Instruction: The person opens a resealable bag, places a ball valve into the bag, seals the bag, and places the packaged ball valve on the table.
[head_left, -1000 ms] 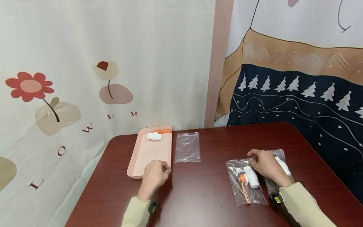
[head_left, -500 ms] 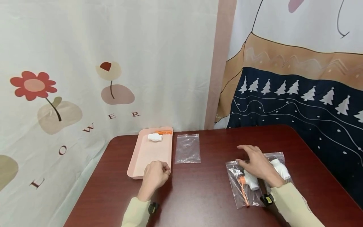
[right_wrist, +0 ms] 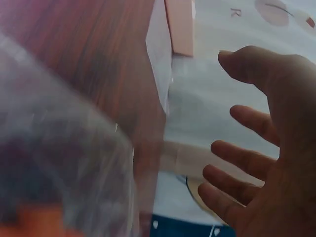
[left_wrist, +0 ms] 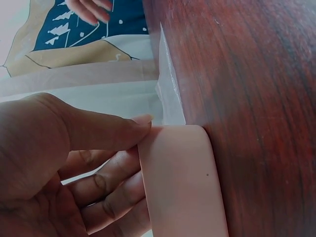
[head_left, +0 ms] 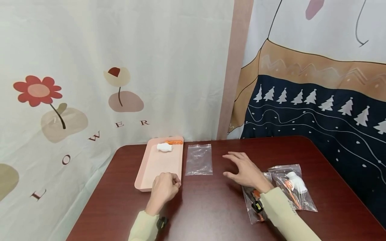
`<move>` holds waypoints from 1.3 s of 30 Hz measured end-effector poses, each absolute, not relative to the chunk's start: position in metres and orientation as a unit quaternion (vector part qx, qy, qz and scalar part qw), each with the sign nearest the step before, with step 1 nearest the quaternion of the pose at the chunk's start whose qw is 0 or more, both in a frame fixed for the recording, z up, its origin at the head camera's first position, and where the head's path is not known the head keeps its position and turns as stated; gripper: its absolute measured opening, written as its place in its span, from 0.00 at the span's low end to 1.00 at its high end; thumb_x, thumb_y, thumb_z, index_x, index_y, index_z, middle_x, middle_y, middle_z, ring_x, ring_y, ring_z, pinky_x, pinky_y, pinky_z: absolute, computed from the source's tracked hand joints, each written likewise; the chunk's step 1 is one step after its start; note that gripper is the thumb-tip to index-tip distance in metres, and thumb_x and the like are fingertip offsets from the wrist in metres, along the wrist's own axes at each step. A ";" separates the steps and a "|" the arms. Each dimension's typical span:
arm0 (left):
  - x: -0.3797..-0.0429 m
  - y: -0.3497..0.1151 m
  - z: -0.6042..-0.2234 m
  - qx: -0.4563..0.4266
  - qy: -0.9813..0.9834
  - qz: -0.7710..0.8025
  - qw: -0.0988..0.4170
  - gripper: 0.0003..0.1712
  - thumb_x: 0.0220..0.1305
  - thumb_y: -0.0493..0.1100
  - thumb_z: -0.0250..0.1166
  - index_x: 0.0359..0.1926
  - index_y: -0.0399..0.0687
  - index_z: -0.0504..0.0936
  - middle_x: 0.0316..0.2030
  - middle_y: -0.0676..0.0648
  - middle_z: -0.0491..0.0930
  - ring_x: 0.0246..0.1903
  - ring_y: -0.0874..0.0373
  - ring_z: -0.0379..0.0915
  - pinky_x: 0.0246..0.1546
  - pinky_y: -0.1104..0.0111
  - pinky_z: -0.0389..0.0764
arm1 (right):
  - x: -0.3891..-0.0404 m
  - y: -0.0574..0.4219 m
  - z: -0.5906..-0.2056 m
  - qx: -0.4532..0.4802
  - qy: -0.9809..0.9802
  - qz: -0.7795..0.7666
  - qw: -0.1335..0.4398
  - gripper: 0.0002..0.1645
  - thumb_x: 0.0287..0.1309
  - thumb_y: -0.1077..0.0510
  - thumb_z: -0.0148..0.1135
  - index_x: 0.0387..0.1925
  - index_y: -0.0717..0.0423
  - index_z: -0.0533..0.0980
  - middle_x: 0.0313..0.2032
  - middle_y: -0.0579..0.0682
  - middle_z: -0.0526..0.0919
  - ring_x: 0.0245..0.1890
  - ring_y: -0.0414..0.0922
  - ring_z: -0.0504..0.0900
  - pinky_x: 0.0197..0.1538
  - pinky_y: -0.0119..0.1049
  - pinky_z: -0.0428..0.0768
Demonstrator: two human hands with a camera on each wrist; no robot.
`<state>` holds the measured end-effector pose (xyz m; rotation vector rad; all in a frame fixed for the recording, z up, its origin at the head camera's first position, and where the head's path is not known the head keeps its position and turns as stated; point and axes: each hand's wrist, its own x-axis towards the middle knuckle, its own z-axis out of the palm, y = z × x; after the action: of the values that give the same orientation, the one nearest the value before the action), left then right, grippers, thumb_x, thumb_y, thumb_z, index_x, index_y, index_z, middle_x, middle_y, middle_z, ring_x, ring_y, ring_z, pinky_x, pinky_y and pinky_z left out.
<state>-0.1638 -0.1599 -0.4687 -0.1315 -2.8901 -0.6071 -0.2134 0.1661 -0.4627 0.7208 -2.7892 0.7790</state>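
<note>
My left hand (head_left: 165,187) is at the near right corner of a pink tray (head_left: 161,167). In the left wrist view its thumb and curled fingers pinch the tray's rim. At the tray's far end lie a white bulging tube-like piece (head_left: 165,147) and an orange piece (head_left: 175,142). My right hand (head_left: 245,170) hovers over the table, fingers spread and holding nothing. Left of it a clear zip bag (head_left: 199,160) lies flat. Under my right wrist a filled zip bag (head_left: 249,204) is partly hidden by the sleeve, with orange showing inside.
A second filled zip bag (head_left: 294,187), with a white piece and an orange strip inside, lies to the right. The dark red table (head_left: 208,214) ends at printed curtains (head_left: 181,83) behind. Each wrist wears a small black camera.
My right hand has moved left from the filled bags toward the middle of the table, and its fingers have spread. The right bag is now uncovered. My left hand stays at the tray.
</note>
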 end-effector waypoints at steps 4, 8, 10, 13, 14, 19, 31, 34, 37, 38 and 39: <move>-0.163 -0.160 -0.468 -0.044 -0.973 -0.206 0.095 0.12 0.50 0.37 0.73 0.18 0.59 0.83 0.14 0.61 0.76 0.21 0.63 0.70 0.25 0.66 0.71 | -0.221 0.146 -0.464 0.257 -0.929 0.255 0.074 0.38 0.56 0.46 0.74 0.68 0.44 0.75 0.70 0.53 0.74 0.70 0.54 0.70 0.67 0.55 0.75; -0.163 -0.161 -0.467 -0.043 -0.973 -0.206 0.092 0.13 0.50 0.37 0.73 0.17 0.60 0.83 0.14 0.62 0.75 0.20 0.63 0.70 0.25 0.66 0.71 | -0.230 0.126 -0.468 0.268 -0.931 0.239 0.057 0.38 0.57 0.47 0.73 0.68 0.48 0.74 0.70 0.55 0.74 0.70 0.54 0.70 0.70 0.53 0.73; -0.163 -0.161 -0.466 -0.043 -0.973 -0.205 0.093 0.13 0.50 0.37 0.73 0.18 0.60 0.83 0.14 0.62 0.76 0.20 0.63 0.70 0.25 0.67 0.71 | -0.236 0.117 -0.471 0.271 -0.934 0.228 0.046 0.37 0.58 0.47 0.72 0.69 0.49 0.74 0.70 0.56 0.74 0.70 0.55 0.70 0.71 0.53 0.72; -0.163 -0.163 -0.466 -0.044 -0.973 -0.204 0.096 0.13 0.50 0.37 0.73 0.18 0.61 0.83 0.14 0.62 0.76 0.21 0.64 0.71 0.25 0.66 0.71 | -0.245 0.102 -0.476 0.274 -0.937 0.215 0.032 0.37 0.59 0.48 0.70 0.69 0.50 0.73 0.70 0.58 0.74 0.71 0.55 0.69 0.72 0.53 0.70; -0.163 -0.163 -0.466 -0.044 -0.973 -0.204 0.097 0.13 0.50 0.37 0.73 0.18 0.61 0.83 0.15 0.63 0.76 0.21 0.64 0.71 0.25 0.66 0.71 | -0.247 0.097 -0.477 0.276 -0.937 0.213 0.030 0.37 0.59 0.48 0.70 0.69 0.50 0.73 0.70 0.58 0.74 0.71 0.56 0.69 0.72 0.53 0.70; -0.163 -0.165 -0.467 -0.042 -0.973 -0.205 0.099 0.12 0.50 0.37 0.73 0.18 0.60 0.84 0.15 0.63 0.76 0.21 0.64 0.72 0.26 0.65 0.72 | -0.256 0.074 -0.484 0.282 -0.937 0.207 0.016 0.37 0.60 0.48 0.70 0.69 0.53 0.73 0.69 0.59 0.74 0.70 0.57 0.69 0.72 0.52 0.70; -0.163 -0.163 -0.469 -0.043 -0.971 -0.214 0.096 0.12 0.50 0.38 0.73 0.19 0.61 0.84 0.16 0.63 0.78 0.22 0.64 0.73 0.27 0.65 0.72 | -0.260 0.044 -0.505 0.255 -0.948 0.192 -0.004 0.30 0.62 0.50 0.67 0.66 0.49 0.77 0.70 0.58 0.72 0.72 0.56 0.67 0.71 0.51 0.72; -0.162 -0.163 -0.469 -0.043 -0.971 -0.214 0.094 0.12 0.50 0.38 0.73 0.19 0.62 0.84 0.16 0.63 0.78 0.22 0.64 0.73 0.27 0.65 0.72 | -0.259 0.045 -0.506 0.255 -0.947 0.194 -0.007 0.29 0.63 0.50 0.67 0.65 0.49 0.78 0.70 0.59 0.71 0.72 0.57 0.67 0.71 0.51 0.72; -0.163 -0.163 -0.469 -0.040 -0.972 -0.215 0.091 0.12 0.50 0.38 0.73 0.19 0.62 0.84 0.16 0.63 0.78 0.22 0.64 0.73 0.27 0.65 0.72 | -0.257 0.048 -0.505 0.263 -0.945 0.196 -0.009 0.28 0.63 0.50 0.67 0.65 0.49 0.78 0.71 0.60 0.71 0.72 0.57 0.67 0.72 0.50 0.71; -0.163 -0.163 -0.469 -0.039 -0.972 -0.214 0.090 0.12 0.50 0.38 0.73 0.19 0.62 0.84 0.16 0.63 0.78 0.22 0.64 0.73 0.27 0.65 0.72 | -0.256 0.049 -0.504 0.266 -0.944 0.196 -0.007 0.28 0.62 0.51 0.67 0.64 0.49 0.79 0.71 0.60 0.71 0.72 0.57 0.67 0.72 0.50 0.71; -0.163 -0.163 -0.469 -0.038 -0.972 -0.214 0.090 0.12 0.50 0.38 0.73 0.19 0.62 0.84 0.16 0.62 0.78 0.23 0.64 0.73 0.27 0.65 0.72 | -0.255 0.051 -0.504 0.269 -0.943 0.197 -0.005 0.28 0.62 0.51 0.67 0.64 0.49 0.79 0.71 0.61 0.71 0.72 0.58 0.67 0.72 0.51 0.71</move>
<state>-0.1631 -0.1635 -0.4689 -0.1134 -2.8898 -0.6370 -0.2553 0.0508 -0.5038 0.8473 -2.9721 0.6198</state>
